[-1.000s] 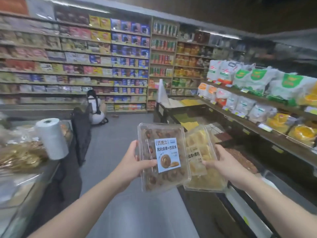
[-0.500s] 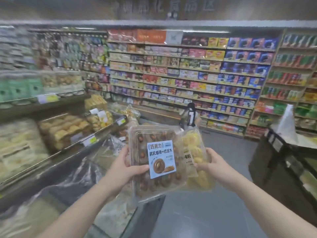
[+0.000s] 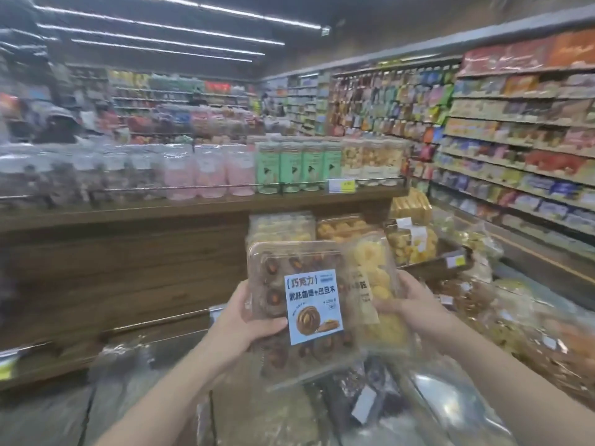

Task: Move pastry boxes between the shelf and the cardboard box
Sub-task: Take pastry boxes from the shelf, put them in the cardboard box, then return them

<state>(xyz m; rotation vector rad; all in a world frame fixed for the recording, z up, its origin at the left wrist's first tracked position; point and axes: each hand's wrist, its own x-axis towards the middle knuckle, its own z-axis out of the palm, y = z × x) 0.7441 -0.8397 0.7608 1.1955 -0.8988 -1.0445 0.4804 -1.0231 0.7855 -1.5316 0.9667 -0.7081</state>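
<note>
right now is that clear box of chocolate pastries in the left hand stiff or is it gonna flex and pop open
Probably flexes a little: the chocolate pastry box looks like thin clear plastic. The left hand grips only one edge, so the far side may sag. Its glossy surface could be slippery, and the pastries inside likely crush if squeezed.

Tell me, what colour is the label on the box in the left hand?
Light blue with dark lettering, on the chocolate pastry box; head view.
</note>
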